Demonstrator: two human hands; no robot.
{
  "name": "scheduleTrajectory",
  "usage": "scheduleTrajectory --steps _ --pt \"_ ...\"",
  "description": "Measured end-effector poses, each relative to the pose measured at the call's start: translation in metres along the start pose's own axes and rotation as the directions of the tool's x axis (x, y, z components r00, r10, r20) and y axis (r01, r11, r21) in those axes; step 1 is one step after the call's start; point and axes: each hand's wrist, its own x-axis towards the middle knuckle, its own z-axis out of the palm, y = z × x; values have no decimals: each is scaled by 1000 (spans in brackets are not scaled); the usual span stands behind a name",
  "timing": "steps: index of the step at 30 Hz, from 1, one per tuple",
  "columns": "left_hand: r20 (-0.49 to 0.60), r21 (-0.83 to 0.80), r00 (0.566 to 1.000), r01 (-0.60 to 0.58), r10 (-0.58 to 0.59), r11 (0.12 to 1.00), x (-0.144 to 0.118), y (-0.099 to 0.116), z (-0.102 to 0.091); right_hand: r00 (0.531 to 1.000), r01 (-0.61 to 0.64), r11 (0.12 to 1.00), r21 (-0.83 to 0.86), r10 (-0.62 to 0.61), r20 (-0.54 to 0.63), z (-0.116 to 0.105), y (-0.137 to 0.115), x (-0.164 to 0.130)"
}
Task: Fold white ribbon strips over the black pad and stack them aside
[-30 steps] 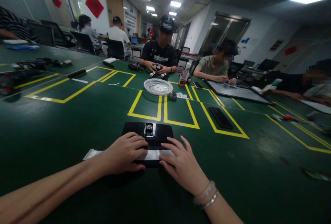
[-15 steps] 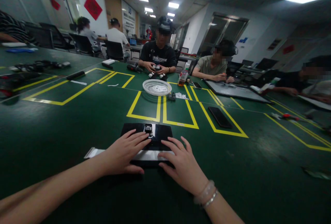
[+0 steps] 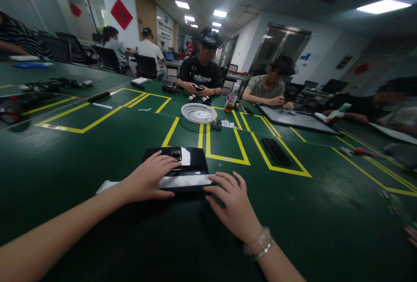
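Note:
A flat glossy black panel [image 3: 192, 160] with a small metal-framed opening [image 3: 176, 154] near its far edge lies on the green table [image 3: 97, 156] in front of me. A clear shiny strip [image 3: 185, 180] runs across its near edge. My left hand [image 3: 148, 177] lies flat on the panel's left part, fingers spread toward the opening. My right hand [image 3: 235, 206] rests on the table at the panel's near right corner, fingertips touching the strip's end. A bracelet circles my right wrist.
Yellow taped rectangles mark the table. Beyond the panel lie a white round fan grille [image 3: 199, 113], a small dark part [image 3: 216, 124] and a black phone [image 3: 276, 150]. Several people sit at the far side; a large flat screen [image 3: 295, 118] lies at the right.
The panel has slid away from me and to the left under my left hand. My right hand has come off its top and now rests at its near right corner.

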Motion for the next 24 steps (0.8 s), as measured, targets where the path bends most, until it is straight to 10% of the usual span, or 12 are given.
scheduleTrajectory --steps 4,9,14,20,23,24 --pt "-80 98 976 211 -204 972 -10 -47 -18 1000 7 1000 -29 -7 0 -1 2 0" --pt "-208 126 844 524 -494 843 -43 -113 -41 1000 -24 999 -20 25 18 -2 3 0" --pt "-172 27 537 841 -826 541 -87 -166 -61 997 -54 999 3 54 49 -2 2 0" --pt "-164 83 242 969 -956 231 -124 -188 -71 997 -77 997 23 76 30 0 -1 0" --pt "-192 98 146 987 -970 129 -137 -200 -65 997 -68 997 37 67 23 0 -1 1" --pt "-192 91 181 982 -965 166 -140 -204 -63 998 -67 997 40 66 23 0 -1 1"
